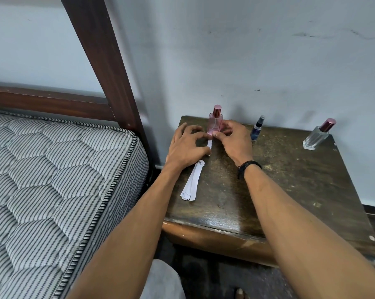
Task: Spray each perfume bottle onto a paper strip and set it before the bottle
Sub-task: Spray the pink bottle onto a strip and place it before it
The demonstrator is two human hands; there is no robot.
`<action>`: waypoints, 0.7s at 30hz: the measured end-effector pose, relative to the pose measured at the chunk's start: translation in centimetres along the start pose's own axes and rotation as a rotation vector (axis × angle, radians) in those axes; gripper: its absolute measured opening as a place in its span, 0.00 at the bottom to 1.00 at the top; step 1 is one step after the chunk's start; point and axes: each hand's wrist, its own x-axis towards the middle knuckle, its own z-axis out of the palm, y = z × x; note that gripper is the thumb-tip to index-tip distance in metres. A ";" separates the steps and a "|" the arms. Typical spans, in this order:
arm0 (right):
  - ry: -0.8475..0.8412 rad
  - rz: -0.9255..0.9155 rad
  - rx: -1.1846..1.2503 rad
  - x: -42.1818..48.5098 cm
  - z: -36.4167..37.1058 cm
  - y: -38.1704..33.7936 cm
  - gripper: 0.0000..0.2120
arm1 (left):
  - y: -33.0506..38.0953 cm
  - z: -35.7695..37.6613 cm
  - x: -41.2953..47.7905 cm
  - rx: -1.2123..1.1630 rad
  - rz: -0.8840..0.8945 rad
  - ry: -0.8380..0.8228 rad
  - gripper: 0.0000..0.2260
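Grey trouser knee (162, 281) sits at the bottom edge. Both forearms reach forward over a worn dark wooden bedside table (290, 190). Striped quilted mattress (52, 180) sits to the left of it, touching or nearly so.

Stack of white paper strips (192, 182) lies on the table's left side, its far end tucked under the left wrist. Black wristband (248, 167) is on the right wrist.

Left hand (186, 145): fingers curled and spread, thumb and fingertip holding the near part of a single paper strip (209, 145) flat on the tabletop.

Right hand (234, 139): fingers curled, thumb and forefinger pinching the strip's far end right at the base of the pink perfume bottle (215, 123). Can't tell if the fingers also touch the glass.

The strip lies directly in front of the pink bottle, running toward the camera. The bottle is upright, cap on, at the back-left of the table.

Small dark blue spray bottle (256, 129) stands just right of the right hand. Clear bottle with rose cap (318, 135) stands well apart at back-right. All three are near the pale wall (268, 61). Dark wooden bed post (100, 50) rises at the left.
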 end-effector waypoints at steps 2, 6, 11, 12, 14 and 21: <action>-0.003 0.000 -0.002 0.0 0.0 0.0 0.16 | 0.0 0.0 0.0 -0.003 0.000 -0.001 0.20; -0.004 -0.004 0.004 0.0 0.0 0.1 0.15 | -0.1 0.1 0.1 0.000 0.000 -0.001 0.20; -0.009 -0.004 0.010 0.2 0.1 0.2 0.15 | -0.2 0.1 0.2 -0.005 -0.001 0.001 0.20; -0.010 -0.003 0.007 0.2 0.1 0.2 0.15 | -0.2 0.1 0.2 -0.007 0.001 0.000 0.20; -0.012 -0.001 0.002 0.2 0.1 0.3 0.15 | -0.2 0.0 0.2 -0.011 0.003 -0.001 0.20; -0.018 -0.001 0.012 0.2 0.1 0.0 0.14 | -0.2 0.0 0.2 -0.021 -0.001 0.001 0.20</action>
